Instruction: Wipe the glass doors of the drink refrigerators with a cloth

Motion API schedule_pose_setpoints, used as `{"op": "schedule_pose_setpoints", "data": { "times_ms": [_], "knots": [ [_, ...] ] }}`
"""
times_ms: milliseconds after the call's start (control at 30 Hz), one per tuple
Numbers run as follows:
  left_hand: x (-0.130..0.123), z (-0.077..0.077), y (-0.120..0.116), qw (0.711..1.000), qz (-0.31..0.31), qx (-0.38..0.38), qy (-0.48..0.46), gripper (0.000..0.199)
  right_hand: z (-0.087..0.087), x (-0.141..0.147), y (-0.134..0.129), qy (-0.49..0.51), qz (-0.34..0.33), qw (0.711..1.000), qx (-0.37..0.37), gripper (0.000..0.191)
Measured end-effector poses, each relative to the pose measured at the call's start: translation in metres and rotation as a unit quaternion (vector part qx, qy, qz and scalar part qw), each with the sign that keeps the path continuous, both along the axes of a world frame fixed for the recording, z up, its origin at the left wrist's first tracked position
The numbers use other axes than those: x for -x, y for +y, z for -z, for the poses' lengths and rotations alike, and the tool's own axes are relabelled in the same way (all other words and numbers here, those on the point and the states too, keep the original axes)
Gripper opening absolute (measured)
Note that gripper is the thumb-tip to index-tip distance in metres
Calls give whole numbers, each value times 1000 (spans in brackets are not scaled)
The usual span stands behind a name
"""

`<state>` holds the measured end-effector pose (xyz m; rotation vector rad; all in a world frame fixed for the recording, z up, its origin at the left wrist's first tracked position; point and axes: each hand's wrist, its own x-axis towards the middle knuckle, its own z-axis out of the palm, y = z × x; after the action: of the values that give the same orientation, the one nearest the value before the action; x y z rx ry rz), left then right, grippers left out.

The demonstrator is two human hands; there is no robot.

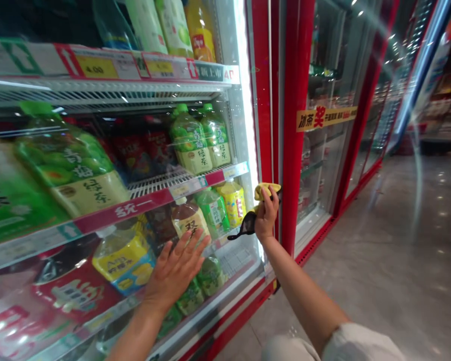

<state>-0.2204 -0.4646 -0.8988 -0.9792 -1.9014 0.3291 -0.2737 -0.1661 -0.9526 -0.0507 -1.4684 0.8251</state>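
My left hand (178, 268) is open, its fingers spread toward the glass door of a drinks fridge. It appears to lie flat on the glass, in front of a brown-tea bottle (187, 218). A yellow-and-black cloth (265, 190) is gripped in my right hand (267, 215), at the red door frame (265, 90) on the fridge's right side. Part of the cloth's dark end hangs down to the left of my fingers. Behind the glass, green tea bottles (189, 140) stand on the middle shelf, with a yellow-labelled bottle (123, 258) lower down.
Price strips (123, 208) run along the shelf fronts. To the right stands another red-framed fridge (300, 125) with a yellow sticker (325, 119) across its glass. A shiny grey floor (383, 260) stretches away on the right.
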Motion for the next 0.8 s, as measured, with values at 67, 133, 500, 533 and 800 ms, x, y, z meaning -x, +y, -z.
{"op": "schedule_pose_setpoints", "data": {
  "times_ms": [67, 133, 500, 533, 800],
  "knots": [
    [0, -1, 1, 1000, 10, -4, -2, 72, 25, -5, -9, -18, 40, 997, 63, 57],
    [0, -2, 1, 1000, 24, -9, -6, 73, 50, -12, -28, -50, 42, 993, 102, 62],
    [-1, 0, 0, 998, 21, -21, -59, 71, -4, 14, -13, -18, 70, 997, 33, 65],
    [-2, 1, 1, 998, 22, -27, -60, 70, 11, 13, -14, -19, 72, 996, 45, 64],
    [2, 6, 4, 999, 18, -25, -19, 62, 172, -22, -51, -93, 84, 975, 184, 55]
  ]
}}
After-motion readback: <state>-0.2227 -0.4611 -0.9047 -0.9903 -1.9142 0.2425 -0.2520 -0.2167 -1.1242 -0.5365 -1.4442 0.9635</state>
